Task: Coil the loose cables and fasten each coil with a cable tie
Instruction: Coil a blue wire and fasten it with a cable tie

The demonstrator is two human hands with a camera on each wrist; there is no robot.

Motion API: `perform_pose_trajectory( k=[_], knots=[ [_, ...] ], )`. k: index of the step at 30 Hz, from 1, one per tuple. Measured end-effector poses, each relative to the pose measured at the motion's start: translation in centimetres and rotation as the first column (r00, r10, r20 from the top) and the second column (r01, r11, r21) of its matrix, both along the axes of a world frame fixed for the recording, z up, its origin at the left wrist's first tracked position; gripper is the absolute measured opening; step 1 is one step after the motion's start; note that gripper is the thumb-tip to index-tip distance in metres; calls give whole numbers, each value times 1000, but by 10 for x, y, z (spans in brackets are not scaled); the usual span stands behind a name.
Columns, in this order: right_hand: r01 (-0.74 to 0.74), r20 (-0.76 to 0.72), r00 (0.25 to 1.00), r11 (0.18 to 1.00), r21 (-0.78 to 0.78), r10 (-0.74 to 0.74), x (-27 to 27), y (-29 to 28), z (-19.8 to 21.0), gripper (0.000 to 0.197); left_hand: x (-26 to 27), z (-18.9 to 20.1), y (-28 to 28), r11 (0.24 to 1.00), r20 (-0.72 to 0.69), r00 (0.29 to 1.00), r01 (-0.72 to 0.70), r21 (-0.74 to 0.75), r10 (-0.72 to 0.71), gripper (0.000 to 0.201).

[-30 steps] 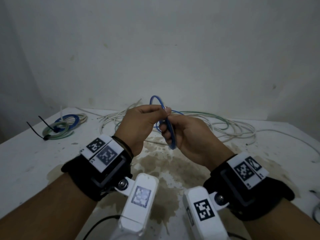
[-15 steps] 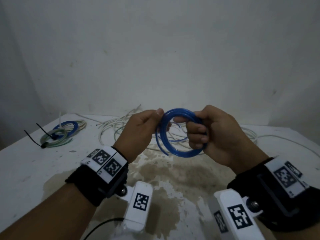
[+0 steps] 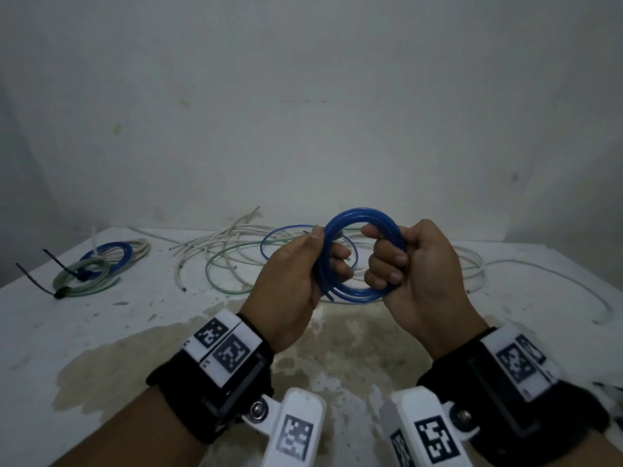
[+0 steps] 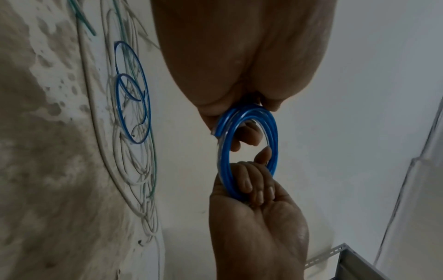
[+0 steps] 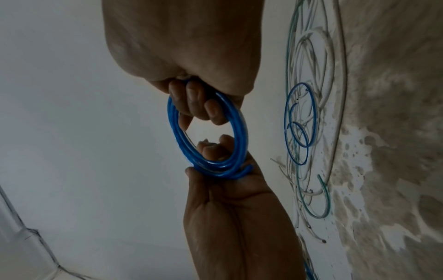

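Note:
A blue cable wound into a round coil [image 3: 357, 219] hangs in the air above the table, held between both hands. My left hand [image 3: 303, 267] grips the coil's left side, thumb on top and fingers through the ring. My right hand [image 3: 408, 264] has its fingers curled round the right side. The coil [image 4: 273, 136] shows several turns in the left wrist view, and the same coil [image 5: 237, 132] appears in the right wrist view. A loose cable end [image 3: 332, 299] sticks out at the lower left of the ring.
Loose white, green and thin blue cables [image 3: 236, 257] lie tangled on the white stained table [image 3: 101, 332] behind the hands. Two coils fastened with black cable ties [image 3: 91, 271] lie at the far left. A white wall rises close behind.
The coil has turned from edge-on to face me as a full ring. My right hand has shifted right and closed round the coil's right side; both hands have moved slightly right.

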State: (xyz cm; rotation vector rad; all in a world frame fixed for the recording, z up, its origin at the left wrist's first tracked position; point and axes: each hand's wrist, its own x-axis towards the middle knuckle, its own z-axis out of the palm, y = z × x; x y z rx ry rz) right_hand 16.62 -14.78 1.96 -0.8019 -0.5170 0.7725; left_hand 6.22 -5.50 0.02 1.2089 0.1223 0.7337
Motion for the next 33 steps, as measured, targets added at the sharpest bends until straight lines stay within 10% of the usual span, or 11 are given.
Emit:
perform_pose_trajectory(
  k=[14,20,24,27,33],
  knots=[
    [62,-56,997,997,34,-60,-10,1,-14,38,5,-5,-7,994,-23,994,-102,32,103,25],
    [163,308,949,945,-284,-71,1,-8,-14,32,-3,0,7,937,-138,965,-174,302,224,25],
    [319,745,664,879,-355,59,4,-16,-8,28,-2,-6,7,700,-172,936,-101,707,308,24],
    [434,862,505,852,-294,40,-4,-22,-14,27,3,-7,-1,856,-195,958,-83,510,208,22],
    [568,740,631,787,-240,-230,-2,-38,-34,29,25,-19,-24,973,-180,982,-10,231,53,26]
  ],
)
